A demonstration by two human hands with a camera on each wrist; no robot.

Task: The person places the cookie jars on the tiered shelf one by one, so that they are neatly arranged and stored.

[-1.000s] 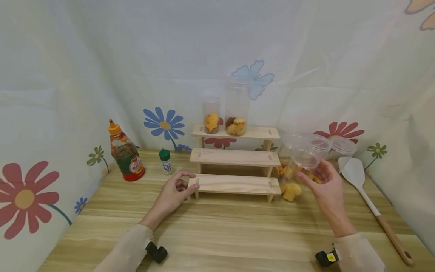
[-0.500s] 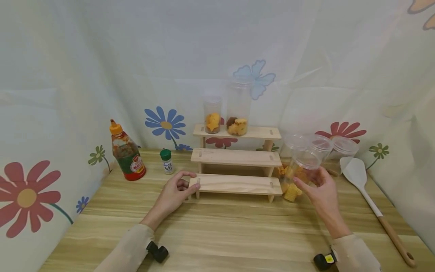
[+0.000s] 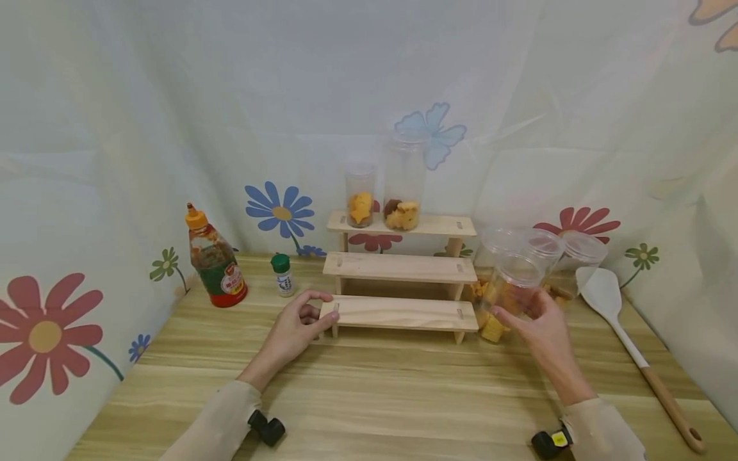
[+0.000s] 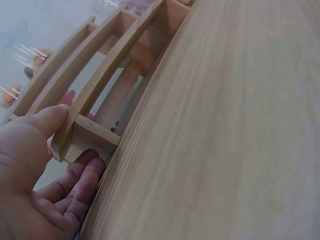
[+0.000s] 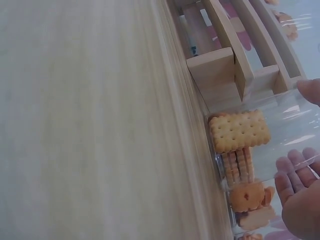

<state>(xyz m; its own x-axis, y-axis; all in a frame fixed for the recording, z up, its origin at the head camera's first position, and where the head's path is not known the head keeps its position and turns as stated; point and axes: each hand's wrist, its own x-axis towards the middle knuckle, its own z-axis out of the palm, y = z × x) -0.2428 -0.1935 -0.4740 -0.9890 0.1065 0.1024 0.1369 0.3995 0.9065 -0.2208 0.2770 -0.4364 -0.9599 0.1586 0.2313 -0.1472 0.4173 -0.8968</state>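
Note:
My left hand (image 3: pixel 295 322) grips the left end of the lowest step of a three-tier wooden shelf rack (image 3: pixel 398 312). In the left wrist view, the thumb lies against the step's edge and the fingers (image 4: pixel 86 185) curl by its end support. To the rack's right, my right hand (image 3: pixel 543 328) holds a clear lidded jar (image 3: pixel 519 272) between thumb and fingers. This jar stands on the table, close beside the lowest step. Rectangular biscuits (image 5: pixel 240 131) show in its bottom in the right wrist view.
Two clear jars, a short one (image 3: pixel 360 198) and a tall one (image 3: pixel 403 186), stand with biscuits on the top tier. More clear jars (image 3: pixel 579 246) crowd behind the held one. A white spatula (image 3: pixel 602 294) lies at right; a sauce bottle (image 3: pixel 218 269) and green-capped shaker (image 3: pixel 282 275) stand left.
My right hand has slid a little down and left on the jar, which stays in place. The left hand and the rack have not moved.

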